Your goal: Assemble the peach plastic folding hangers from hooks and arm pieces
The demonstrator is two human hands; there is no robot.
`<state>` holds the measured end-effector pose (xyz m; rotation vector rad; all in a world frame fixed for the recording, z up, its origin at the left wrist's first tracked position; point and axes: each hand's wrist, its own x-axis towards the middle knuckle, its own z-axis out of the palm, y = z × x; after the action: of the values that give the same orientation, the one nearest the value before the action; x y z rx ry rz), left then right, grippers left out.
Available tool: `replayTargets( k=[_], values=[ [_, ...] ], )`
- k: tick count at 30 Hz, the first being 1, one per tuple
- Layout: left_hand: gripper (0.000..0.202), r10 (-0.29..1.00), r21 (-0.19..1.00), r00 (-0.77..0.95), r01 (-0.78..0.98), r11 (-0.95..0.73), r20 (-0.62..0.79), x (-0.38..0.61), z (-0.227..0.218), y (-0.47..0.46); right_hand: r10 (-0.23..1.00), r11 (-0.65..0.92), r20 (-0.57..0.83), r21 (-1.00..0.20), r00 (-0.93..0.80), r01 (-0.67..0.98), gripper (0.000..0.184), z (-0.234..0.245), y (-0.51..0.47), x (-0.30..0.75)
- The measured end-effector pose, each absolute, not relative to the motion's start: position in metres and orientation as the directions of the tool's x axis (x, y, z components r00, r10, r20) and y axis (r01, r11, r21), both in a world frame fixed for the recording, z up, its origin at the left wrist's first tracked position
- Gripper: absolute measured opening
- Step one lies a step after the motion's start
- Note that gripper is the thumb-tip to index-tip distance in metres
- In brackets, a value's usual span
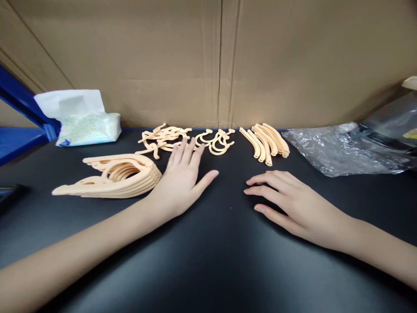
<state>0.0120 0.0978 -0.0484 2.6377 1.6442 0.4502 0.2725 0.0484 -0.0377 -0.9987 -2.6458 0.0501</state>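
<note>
My left hand [182,180] is open, palm down, its fingers stretched toward a loose heap of beige curved hook pieces [163,140]. To its left lies a stack of beige hanger-shaped plates [130,184], nested together, their right end beside my wrist. More beige hooks [219,150] lie just past its fingertips. My right hand [289,202] rests open on the black table with nothing in it, fingers apart and slightly bent. Beyond it sits a bundle of beige curved strips [269,141] with small holes at their ends.
A tissue pack [89,128] stands at the back left beside a blue metal frame [19,104]. Crumpled clear plastic [335,150] lies at the right. A cardboard wall [169,65] closes off the back of the black table [208,261]. A dark object [8,193] shows at the left edge.
</note>
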Motion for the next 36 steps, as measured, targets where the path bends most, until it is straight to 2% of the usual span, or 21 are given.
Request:
replayTargets(
  k=[6, 13, 17, 21, 26, 31, 34, 36],
  values=[
    [0.06, 0.859, 0.064, 0.416, 0.89, -0.452, 0.298, 0.009, -0.05, 0.099, 0.643, 0.761, 0.271, -0.113, -0.717, 0.639, 0.027, -0.038, 0.048, 0.273],
    [0.043, 0.812, 0.105, 0.492, 0.832, -0.544, 0.314, 0.009, -0.041, 0.094, 0.643, 0.758, 0.272, -0.098, -0.716, 0.644, 0.027, -0.037, 0.047, 0.272],
    [0.035, 0.762, 0.079, 0.553, 0.79, -0.608, 0.337, 0.009, -0.039, 0.092, 0.646, 0.755, 0.276, -0.1, -0.711, 0.648, 0.027, -0.038, 0.047, 0.272],
    [0.035, 0.711, 0.096, 0.613, 0.73, -0.676, 0.343, 0.01, -0.038, 0.089, 0.648, 0.755, 0.266, -0.1, -0.713, 0.649, 0.028, -0.038, 0.048, 0.273],
    [0.031, 0.63, 0.184, 0.71, 0.606, -0.774, 0.314, 0.01, -0.037, 0.084, 0.649, 0.756, 0.256, -0.104, -0.717, 0.647, 0.028, -0.038, 0.048, 0.274],
    [0.034, 0.501, 0.217, 0.8, 0.452, -0.865, 0.33, 0.009, -0.035, 0.074, 0.645, 0.76, 0.26, -0.116, -0.719, 0.64, 0.027, -0.038, 0.049, 0.273],
    [0.034, 0.415, 0.186, 0.813, 0.371, -0.91, 0.409, 0.01, -0.034, 0.07, 0.647, 0.758, 0.288, -0.147, -0.706, 0.635, 0.024, -0.039, 0.051, 0.272],
    [0.035, 0.437, 0.131, 0.795, 0.424, -0.896, 0.42, 0.011, -0.036, 0.07, 0.658, 0.75, 0.313, -0.192, -0.685, 0.633, 0.023, -0.04, 0.052, 0.272]
  ],
)
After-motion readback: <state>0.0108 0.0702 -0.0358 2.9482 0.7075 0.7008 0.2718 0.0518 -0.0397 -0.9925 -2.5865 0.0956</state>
